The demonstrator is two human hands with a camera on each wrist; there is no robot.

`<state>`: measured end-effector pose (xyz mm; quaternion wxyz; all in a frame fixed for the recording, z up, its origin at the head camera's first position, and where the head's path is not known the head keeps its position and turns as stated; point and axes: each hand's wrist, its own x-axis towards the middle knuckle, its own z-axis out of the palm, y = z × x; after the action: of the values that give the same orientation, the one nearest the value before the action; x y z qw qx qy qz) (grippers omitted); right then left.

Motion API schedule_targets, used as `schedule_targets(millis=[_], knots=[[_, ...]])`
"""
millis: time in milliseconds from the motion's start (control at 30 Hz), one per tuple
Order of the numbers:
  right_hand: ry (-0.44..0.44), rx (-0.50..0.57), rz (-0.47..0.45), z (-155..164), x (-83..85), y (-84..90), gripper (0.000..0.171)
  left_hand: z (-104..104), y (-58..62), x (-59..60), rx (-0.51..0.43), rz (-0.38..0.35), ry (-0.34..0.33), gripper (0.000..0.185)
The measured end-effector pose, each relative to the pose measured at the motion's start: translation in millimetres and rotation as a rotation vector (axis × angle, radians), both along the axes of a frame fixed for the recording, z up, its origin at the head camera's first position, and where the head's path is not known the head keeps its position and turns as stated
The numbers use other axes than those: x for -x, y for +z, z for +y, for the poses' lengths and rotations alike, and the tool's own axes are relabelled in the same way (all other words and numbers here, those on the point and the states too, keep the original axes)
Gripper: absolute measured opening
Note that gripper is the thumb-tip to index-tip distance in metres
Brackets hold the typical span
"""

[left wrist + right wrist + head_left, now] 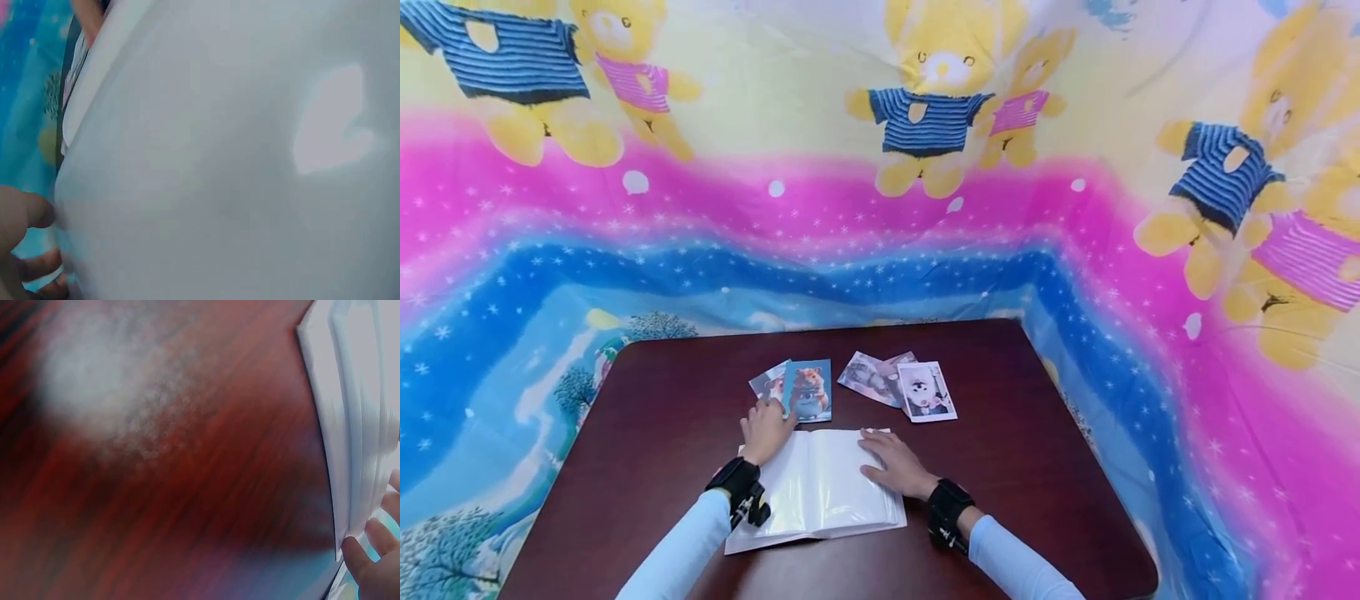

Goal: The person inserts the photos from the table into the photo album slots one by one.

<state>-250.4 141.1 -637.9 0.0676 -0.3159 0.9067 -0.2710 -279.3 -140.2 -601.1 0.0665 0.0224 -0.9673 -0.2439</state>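
An open photo album point(846, 475) with white pages and clear sleeves lies in front of me. At its upper left corner is my left hand point(766, 431), its fingertips right at the lower edge of a hamster picture card point(811, 390). That card overlaps another picture card point(766, 383). In the left wrist view, the left thumb point(39, 210) and some fingers show beside the page edge, apart from each other. My right hand point(897, 465) rests on the upper right of the album with fingers spread. The right wrist view shows its fingers point(356, 553) along the album's edge.
Behind the album to the right, a white-bordered picture card point(927, 392) overlaps other cards point(871, 379). All lie on a dark red-brown table point(1000, 500). A curtain point(820, 275) printed with bears hangs around the table's back and sides.
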Motion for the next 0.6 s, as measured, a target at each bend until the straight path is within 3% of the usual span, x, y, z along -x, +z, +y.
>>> schedule_targets(millis=[100,233,333,600], knots=[[0.011,-0.005,0.039,0,0.0,-0.2,0.05,4,-1.6,13.3,-0.052,-0.075,0.087,0.043],[0.008,-0.022,0.051,0,-0.3,-2.7,0.05,6,-3.1,22.3,-0.089,-0.194,0.179,0.06],[-0.006,-0.03,0.039,0,0.0,-5.0,0.05,7,-3.7,25.4,-0.092,-0.243,0.193,0.06],[-0.021,-0.03,0.022,-1,-0.1,-6.3,0.05,10,-14.5,28.4,-0.052,-0.261,0.196,0.057]])
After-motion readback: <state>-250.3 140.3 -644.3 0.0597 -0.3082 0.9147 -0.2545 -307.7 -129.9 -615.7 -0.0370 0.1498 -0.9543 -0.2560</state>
